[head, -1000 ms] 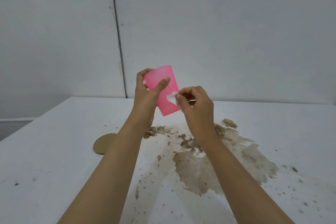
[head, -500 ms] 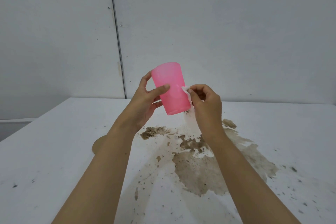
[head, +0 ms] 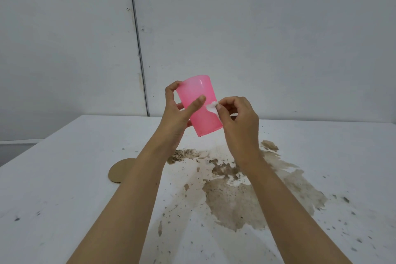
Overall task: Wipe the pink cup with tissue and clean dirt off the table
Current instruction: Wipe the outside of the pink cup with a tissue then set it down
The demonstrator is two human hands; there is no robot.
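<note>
pink cup (head: 198, 104) mid-frame, upside down in left hand (head: 179, 111) fingers' grip so right hand (head: 237, 118) fingers, pinching tissue (head: 212, 106), reach its wall

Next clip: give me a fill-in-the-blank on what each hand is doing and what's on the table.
1. The left hand holds a ____ cup above the table.
2. The right hand presses a white ____ against the cup's side.
3. Below the cup, brown ____ is spread across the table.
4. A round cardboard disc lies ____ the table.

Missing words: pink; tissue; dirt; on
</note>
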